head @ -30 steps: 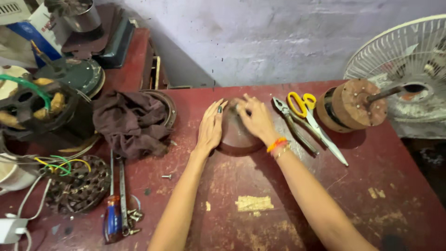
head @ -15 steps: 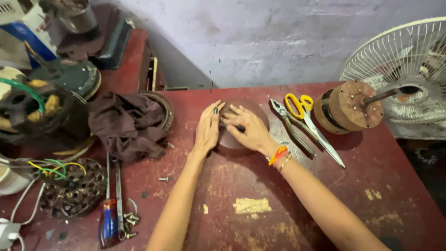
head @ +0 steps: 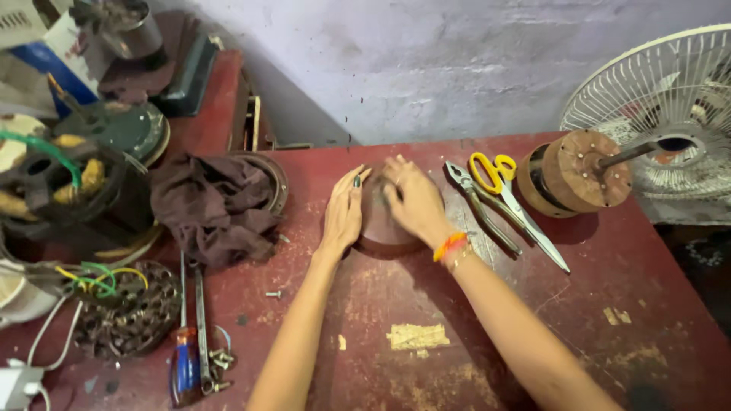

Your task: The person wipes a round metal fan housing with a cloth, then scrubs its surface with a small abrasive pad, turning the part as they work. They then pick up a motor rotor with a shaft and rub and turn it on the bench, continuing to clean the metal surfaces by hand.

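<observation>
Both hands — left hand [head: 344, 215], right hand [head: 413, 202] — lie flat, ungrasping, on round brown disc [head: 381, 228]; scissors [head: 510, 194] near — snag risk.

**A worn red workbench against a bare wall**

We look down on a red-painted table [head: 609, 304], its surface scuffed and chipped, with pale patches where the paint has gone. Behind it we see a rough plastered wall [head: 457, 61], greyish-violet and stained, lit evenly by soft light. A second red surface [head: 209, 114] adjoins at the left corner. At the right edge we find the white wire guard of a fan [head: 655, 99], resting against the wall.
</observation>
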Available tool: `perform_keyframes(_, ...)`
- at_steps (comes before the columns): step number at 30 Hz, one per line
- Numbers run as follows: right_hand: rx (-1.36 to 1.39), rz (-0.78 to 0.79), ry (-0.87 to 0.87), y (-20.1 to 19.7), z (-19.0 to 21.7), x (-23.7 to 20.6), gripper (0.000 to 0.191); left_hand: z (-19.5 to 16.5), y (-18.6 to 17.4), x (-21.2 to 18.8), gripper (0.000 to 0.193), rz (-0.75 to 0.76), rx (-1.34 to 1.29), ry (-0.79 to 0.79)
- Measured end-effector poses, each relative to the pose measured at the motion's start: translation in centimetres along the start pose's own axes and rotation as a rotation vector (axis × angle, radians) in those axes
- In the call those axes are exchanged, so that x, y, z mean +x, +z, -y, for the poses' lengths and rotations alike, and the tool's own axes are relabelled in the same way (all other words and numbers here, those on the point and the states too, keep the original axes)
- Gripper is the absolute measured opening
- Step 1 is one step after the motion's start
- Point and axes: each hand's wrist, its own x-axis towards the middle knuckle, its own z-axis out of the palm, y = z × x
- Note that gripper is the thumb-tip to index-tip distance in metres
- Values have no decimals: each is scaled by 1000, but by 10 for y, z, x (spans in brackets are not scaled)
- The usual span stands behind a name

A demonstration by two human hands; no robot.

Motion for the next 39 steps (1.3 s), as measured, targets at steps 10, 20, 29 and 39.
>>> perform_keyframes(10,-54,94,-87,-2,-13,-7,51,0,0,2,53,2,6,2)
perform_keyframes(20,-45,192,-152,-12,-13,-11,48,4,3,4,52,-10,-1,25)
perform_keyframes(29,-57,170,-134,-10,-13,-9,46,-3,0,1,56,3,-10,-24)
perform_keyframes(39,-93,183,-95,-6,-21,-5,50,4,2,3,53,-12,-22,16)
